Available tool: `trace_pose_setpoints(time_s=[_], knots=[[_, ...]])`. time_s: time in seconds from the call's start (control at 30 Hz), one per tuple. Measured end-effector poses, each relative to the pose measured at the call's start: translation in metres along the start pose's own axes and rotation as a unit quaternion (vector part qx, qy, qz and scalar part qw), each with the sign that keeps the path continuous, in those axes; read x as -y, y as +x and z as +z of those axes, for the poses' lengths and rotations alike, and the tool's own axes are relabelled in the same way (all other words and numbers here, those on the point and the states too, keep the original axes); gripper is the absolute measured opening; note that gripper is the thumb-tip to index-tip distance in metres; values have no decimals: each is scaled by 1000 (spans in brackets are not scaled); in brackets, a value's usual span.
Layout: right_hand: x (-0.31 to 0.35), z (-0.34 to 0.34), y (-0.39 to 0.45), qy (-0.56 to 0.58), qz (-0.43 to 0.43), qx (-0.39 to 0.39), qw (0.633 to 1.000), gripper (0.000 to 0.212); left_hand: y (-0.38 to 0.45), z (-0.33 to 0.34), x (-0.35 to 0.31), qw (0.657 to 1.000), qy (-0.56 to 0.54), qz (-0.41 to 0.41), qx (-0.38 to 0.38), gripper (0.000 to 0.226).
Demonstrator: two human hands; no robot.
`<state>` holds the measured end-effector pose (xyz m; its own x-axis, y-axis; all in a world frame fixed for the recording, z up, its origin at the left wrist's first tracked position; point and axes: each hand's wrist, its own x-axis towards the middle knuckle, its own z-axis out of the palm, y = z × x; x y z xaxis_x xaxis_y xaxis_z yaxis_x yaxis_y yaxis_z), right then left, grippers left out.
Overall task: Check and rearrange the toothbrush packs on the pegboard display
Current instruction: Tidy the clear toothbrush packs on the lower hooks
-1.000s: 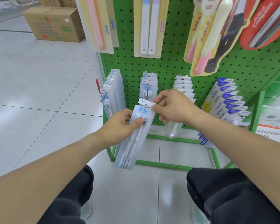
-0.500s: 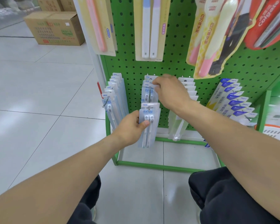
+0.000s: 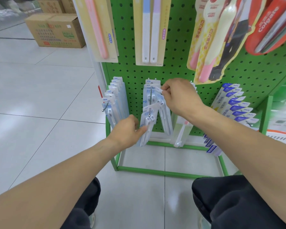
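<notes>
Pale blue toothbrush packs hang on hooks low on the green pegboard [image 3: 175,70]. My left hand [image 3: 128,131] holds the front pack [image 3: 147,123] of the middle hook by its lower left edge, thumb across its face. That pack hangs at the tip of the hook. My right hand [image 3: 178,95] pinches the top corner of a second pack [image 3: 164,113], which is tilted off to the right behind the front one. More packs [image 3: 151,91] stay at the back of the same hook.
A full row of pale blue packs [image 3: 116,98] hangs on the left hook; blue-topped packs [image 3: 236,104] fan out at the right. Larger toothbrush cards [image 3: 149,30] hang above. The green base frame [image 3: 155,171] lies on the tiled floor. Cardboard boxes [image 3: 56,30] stand far left.
One second ago both hands held the front pack off the hook. It now hangs on the hook tip, and my right hand has moved back and pulled another pack sideways.
</notes>
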<state>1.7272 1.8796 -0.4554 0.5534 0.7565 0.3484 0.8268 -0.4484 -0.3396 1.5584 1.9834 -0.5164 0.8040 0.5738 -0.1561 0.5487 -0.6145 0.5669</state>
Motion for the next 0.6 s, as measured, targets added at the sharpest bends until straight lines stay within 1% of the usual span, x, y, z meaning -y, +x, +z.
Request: trace_pose_setpoints(time_s=[0.03,0.07,0.1,0.13,0.17,0.2,0.23,0.3,0.4,0.5,0.6], knots=[[1,-4,-3,8,3,-8,1000,19,-2,-3,-2,998,51,-31,25,38],[2,-9,-7,18,8,-17,1000,19,-6,-7,-4,991,93,-64,73,42],[3,-14,-11,29,15,-23,999,19,-12,-9,-5,979,122,-93,136,45],[4,-18,-16,38,23,-25,999,18,-17,-10,-6,964,136,-114,198,48],[5,-22,-21,45,33,-24,998,16,-23,-10,-5,952,137,-127,244,50],[7,-26,-26,53,44,-20,997,14,-28,-9,-5,946,127,-129,268,51],[8,-30,-30,64,57,-14,996,13,-30,-8,-3,948,108,-120,273,50],[11,-37,-39,87,77,2,993,13,-34,-8,-1,966,52,-73,240,41],[16,-45,-50,107,86,35,990,15,-38,-11,-1,989,-30,2,147,31],[20,-46,-61,156,91,79,980,14,-43,-11,-3,994,-67,68,51,36],[25,-42,-67,197,81,126,969,14,-47,-9,-5,988,-129,87,1,39]])
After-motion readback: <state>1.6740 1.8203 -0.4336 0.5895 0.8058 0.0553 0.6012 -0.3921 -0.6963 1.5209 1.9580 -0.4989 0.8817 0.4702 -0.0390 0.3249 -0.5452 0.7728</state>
